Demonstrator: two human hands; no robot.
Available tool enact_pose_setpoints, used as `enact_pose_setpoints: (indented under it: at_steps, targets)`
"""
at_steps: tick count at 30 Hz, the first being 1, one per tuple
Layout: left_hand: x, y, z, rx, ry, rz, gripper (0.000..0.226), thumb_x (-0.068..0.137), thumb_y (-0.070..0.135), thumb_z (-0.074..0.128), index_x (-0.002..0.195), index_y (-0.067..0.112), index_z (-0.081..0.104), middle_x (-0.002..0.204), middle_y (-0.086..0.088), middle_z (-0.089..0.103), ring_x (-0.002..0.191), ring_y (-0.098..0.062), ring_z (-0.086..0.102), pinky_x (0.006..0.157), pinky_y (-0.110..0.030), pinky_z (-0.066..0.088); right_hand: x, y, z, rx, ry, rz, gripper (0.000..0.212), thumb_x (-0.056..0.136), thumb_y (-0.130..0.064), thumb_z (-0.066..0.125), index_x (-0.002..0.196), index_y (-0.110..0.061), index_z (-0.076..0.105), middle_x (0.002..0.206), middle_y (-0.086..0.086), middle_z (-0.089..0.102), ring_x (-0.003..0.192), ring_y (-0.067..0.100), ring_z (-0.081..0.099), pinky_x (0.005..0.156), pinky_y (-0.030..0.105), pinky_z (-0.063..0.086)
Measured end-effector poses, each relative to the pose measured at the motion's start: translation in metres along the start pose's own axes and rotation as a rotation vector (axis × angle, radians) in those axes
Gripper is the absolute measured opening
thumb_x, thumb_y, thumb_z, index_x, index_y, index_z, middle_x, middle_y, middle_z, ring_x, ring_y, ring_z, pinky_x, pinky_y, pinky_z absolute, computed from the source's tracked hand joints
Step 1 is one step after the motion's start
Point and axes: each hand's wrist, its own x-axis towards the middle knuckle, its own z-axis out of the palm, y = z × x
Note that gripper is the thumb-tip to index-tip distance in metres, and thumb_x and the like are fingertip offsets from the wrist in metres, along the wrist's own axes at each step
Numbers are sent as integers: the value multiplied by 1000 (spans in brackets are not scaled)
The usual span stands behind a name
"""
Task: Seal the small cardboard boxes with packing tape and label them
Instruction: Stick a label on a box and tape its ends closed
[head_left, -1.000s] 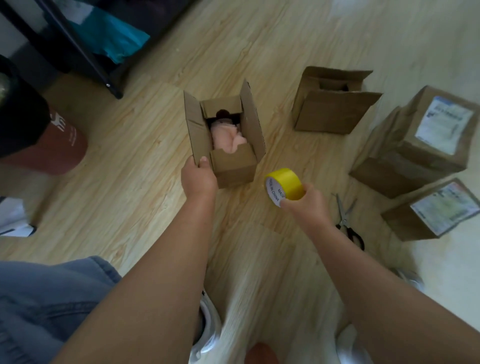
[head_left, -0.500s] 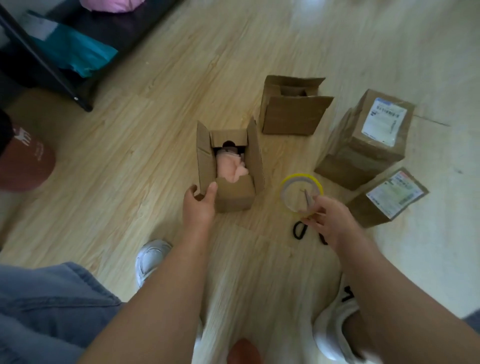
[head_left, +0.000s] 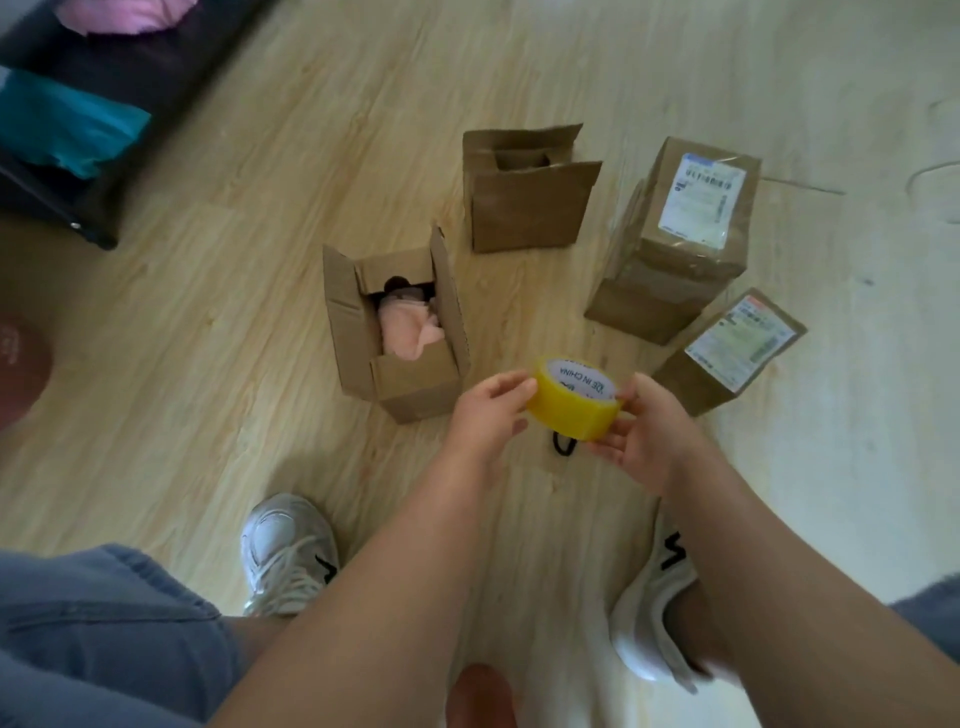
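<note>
A yellow roll of packing tape (head_left: 571, 402) is held in the air between both hands. My left hand (head_left: 488, 415) pinches its left side and my right hand (head_left: 641, 441) cups its right side and underside. Just behind the tape, an open small cardboard box (head_left: 415, 382) stands on the wooden floor with a pink soft item (head_left: 408, 332) inside, its flaps up. A second open box (head_left: 524, 202) stands farther back. Two closed boxes with white labels are at the right, one tall (head_left: 685, 228) and one lower (head_left: 727, 348).
Black scissor handles (head_left: 563, 447) lie on the floor under the tape, mostly hidden. My two white shoes (head_left: 288, 551) (head_left: 654, 597) stand near the bottom. A dark rack with teal and pink items (head_left: 67, 124) sits at the far left.
My left hand let go of the open box and came over to the tape roll. The roll now lies between both hands, turned side-on.
</note>
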Motion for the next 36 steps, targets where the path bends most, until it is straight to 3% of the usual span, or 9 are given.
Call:
enact_pose_setpoints:
  at_steps: [4,11,15,20,24,26,29,32,36]
  targets:
    - [13,1,5,-2,58,22,9,93,7,65,89,14,69,98,-4,72,97,-18,66,93,-32,53,8,1,-13,18,67,36,25,97,-28,41,112,-11,51,101,13,64,76,24,63,59,31,53]
    - [37,-10,35,45,-8,-36,16,95,1,60,84,12,64,95,-9,68,88,-17,65,89,-31,54,28,-2,-34,83,162,13,20,103,-32,51,104,-13,60,98,9,65,83,25,66,75,39,57]
    - [63,-17,49,139,14,-69,16,96,5,59,83,16,61,101,-5,67,97,-19,62,94,-36,50,43,-6,-51,9,160,26,23,98,-14,57,119,-7,61,105,13,68,92,26,68,74,36,57]
    - [92,-25,58,341,42,-156,22,97,10,56,80,21,62,89,1,63,90,-18,58,91,-35,49,76,-6,-53,-207,295,7,30,97,-11,53,126,-10,60,118,16,68,108,32,67,77,38,61]
    - [98,-28,60,291,37,-228,31,103,5,37,104,17,65,109,-3,58,73,-13,52,67,-26,47,89,-5,-54,-377,367,-21,35,99,-18,54,133,-15,57,103,5,64,99,25,64,94,46,56]
    - [95,-28,54,310,41,-224,35,103,5,36,125,15,62,112,-4,57,75,-14,55,72,-28,49,91,-5,-55,-413,390,-30,37,100,-21,55,136,-15,56,97,1,61,100,26,62,97,49,54]
    - [84,-29,46,433,71,-127,33,101,10,41,125,15,62,125,-7,62,109,-26,61,99,-38,50,88,-7,-53,-458,433,-20,40,101,-20,55,140,-13,55,116,10,64,104,29,61,100,47,52]
    - [60,-18,41,482,111,40,25,100,12,43,111,23,64,117,-1,67,106,-20,63,94,-37,52,75,-12,-42,-571,537,-66,46,100,-19,51,146,-15,47,142,13,53,118,31,55,98,40,48]
    - [14,13,25,546,165,412,28,98,7,46,105,24,66,103,10,66,98,-7,62,84,-26,51,47,-15,-4,-643,538,-277,43,101,-19,47,144,-18,48,141,8,53,117,25,55,85,34,44]
